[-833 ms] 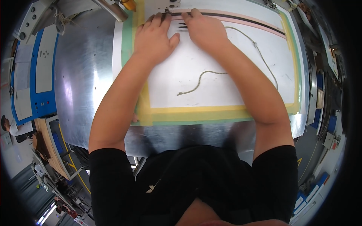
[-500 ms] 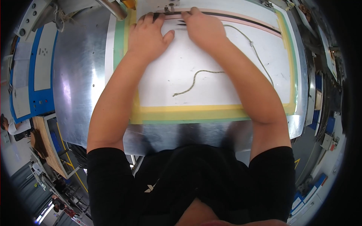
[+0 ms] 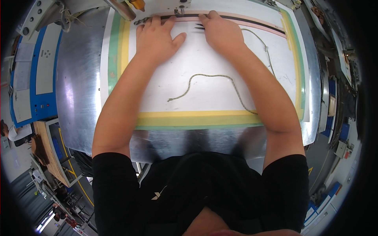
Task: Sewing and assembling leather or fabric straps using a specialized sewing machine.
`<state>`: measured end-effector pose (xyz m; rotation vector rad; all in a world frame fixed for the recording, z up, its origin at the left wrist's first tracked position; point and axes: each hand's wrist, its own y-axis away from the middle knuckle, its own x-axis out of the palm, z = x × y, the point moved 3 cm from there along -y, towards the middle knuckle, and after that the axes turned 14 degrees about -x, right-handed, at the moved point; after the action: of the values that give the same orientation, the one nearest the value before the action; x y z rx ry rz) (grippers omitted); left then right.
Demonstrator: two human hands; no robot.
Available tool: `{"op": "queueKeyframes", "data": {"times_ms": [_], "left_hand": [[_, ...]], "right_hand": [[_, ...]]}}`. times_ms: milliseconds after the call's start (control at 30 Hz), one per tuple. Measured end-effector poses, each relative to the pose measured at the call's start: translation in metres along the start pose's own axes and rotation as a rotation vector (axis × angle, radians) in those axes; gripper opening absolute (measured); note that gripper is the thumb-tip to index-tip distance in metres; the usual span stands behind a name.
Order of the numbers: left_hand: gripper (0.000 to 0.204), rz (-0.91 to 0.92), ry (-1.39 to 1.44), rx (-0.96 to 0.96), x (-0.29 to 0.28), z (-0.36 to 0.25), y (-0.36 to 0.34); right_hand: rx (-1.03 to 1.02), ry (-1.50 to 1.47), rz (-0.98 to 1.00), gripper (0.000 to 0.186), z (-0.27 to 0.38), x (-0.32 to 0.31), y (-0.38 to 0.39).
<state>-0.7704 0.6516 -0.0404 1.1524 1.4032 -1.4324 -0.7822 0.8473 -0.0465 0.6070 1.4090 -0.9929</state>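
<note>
My left hand lies palm down with its fingers spread over the left part of a long black strip with pink borders. A small metal piece shows just left of those fingers, at the strip's end. My right hand is curled round a slim tool with two dark pointed tips; its handle is hidden. The fingertips of this hand press on the strip too. Beneath both lies a white sheet edged with yellow and green tape. A thin cord runs loosely across it and passes under my right forearm.
Close beyond my fingers is machine hardware, with a metal post at its left. The sheet rests on a shiny metal table. A blue-and-white cabinet stands at the left; a person in white is farther off.
The taped sheet and strip have slid left. The cord's loose end has shifted left with more of its curve showing. My right hand has moved slightly right, and the metal piece has come into sight.
</note>
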Motion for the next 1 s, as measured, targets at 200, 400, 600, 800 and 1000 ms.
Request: {"op": "queueKeyframes", "data": {"times_ms": [200, 400, 600, 800, 1000], "left_hand": [[0.064, 0.043, 0.116, -0.007, 0.006, -0.008, -0.006], [0.066, 0.046, 0.011, -0.07, 0.0, -0.024, -0.002], [0.064, 0.001, 0.005, -0.089, 0.0, -0.023, -0.001], [0.065, 0.081, 0.035, -0.096, -0.002, -0.043, -0.007], [0.068, 0.077, 0.066, -0.071, 0.001, -0.083, -0.003]], "right_hand": [[-0.041, -0.034, 0.017, 0.039, 0.002, -0.003, -0.003], [-0.013, -0.043, 0.022, 0.04, -0.014, -0.007, 0.009], [0.072, 0.033, 0.001, 0.043, -0.06, -0.016, 0.04], [0.103, 0.012, 0.005, 0.05, -0.065, -0.017, 0.043], [0.055, -0.051, -0.001, 0.049, -0.066, -0.018, 0.044]]}}
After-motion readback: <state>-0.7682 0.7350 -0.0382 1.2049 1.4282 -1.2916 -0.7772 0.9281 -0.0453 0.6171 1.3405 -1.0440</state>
